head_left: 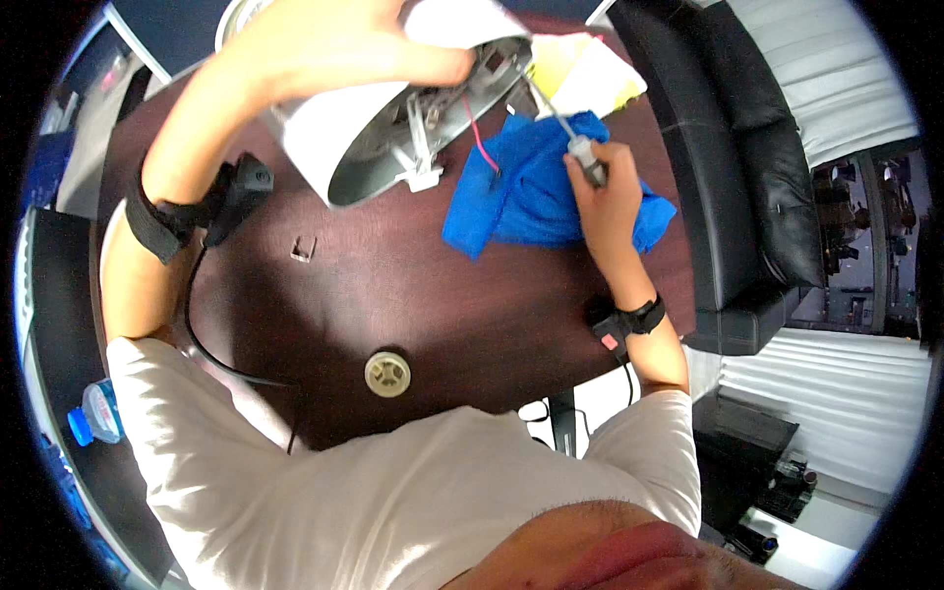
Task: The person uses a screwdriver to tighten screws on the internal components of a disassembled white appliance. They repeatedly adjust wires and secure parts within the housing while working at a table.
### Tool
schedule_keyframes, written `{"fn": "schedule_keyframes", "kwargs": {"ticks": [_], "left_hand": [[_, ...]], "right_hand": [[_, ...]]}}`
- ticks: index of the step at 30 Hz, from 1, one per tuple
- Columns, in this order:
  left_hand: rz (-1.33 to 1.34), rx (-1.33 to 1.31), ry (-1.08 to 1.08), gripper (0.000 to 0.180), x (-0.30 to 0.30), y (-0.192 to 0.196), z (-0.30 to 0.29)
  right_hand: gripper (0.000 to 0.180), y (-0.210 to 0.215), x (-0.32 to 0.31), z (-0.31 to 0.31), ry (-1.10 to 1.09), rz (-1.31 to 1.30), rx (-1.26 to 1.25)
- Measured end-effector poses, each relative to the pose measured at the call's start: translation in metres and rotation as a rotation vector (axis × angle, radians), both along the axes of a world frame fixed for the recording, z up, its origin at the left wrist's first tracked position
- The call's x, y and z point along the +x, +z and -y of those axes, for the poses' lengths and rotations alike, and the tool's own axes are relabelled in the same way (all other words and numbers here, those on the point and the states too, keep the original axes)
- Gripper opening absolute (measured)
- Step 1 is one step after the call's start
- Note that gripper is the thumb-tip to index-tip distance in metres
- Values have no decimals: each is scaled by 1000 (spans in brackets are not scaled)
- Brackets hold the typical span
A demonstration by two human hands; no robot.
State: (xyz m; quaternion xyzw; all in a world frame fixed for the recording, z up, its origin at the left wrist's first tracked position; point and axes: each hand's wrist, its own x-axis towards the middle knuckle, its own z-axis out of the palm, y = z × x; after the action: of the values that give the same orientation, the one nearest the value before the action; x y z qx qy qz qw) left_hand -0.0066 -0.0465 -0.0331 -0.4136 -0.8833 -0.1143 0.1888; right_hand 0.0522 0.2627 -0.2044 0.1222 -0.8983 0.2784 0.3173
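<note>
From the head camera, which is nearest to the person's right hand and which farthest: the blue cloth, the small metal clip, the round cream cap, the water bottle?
From the right hand:
1. Blue cloth, directly beneath it.
2. Small metal clip, left of it at mid-table.
3. Round cream cap, at the table's near edge, only slightly farther.
4. Water bottle, far left, off the table.

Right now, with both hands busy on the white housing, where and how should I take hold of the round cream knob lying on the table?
Pinch the cream knob by its outer rim, coming straight down from above: it lies flat, alone on the dark table.
</note>
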Motion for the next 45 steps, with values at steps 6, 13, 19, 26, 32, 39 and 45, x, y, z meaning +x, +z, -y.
{"fn": "schedule_keyframes", "kwargs": {"ticks": [6, 13, 19, 26, 32, 39, 45], "left_hand": [[-72, -69, 49, 70, -14, -5, 9], [-15, -31, -66, 77, -20, -5, 13], [16, -84, -58, 83, -24, -4, 15], [-14, -45, -78, 80, -27, -6, 16], [40, -46, -65, 80, -24, -2, 16], [156, 44, -72, 79, -38, 2, 36], [222, 138, -109, 71, -49, 1, 62]], "right_hand": [[30, -4, -4, 2, 39, -45, -42], [32, -14, -5, -3, 42, -65, -7], [31, -17, -8, -3, 61, -106, -36], [31, -19, -9, -6, 76, -122, -54], [28, -16, -8, -3, 80, -154, -47], [27, 1, -11, 8, 74, -206, 28], [26, 25, -26, 20, 111, -117, -21]]}}
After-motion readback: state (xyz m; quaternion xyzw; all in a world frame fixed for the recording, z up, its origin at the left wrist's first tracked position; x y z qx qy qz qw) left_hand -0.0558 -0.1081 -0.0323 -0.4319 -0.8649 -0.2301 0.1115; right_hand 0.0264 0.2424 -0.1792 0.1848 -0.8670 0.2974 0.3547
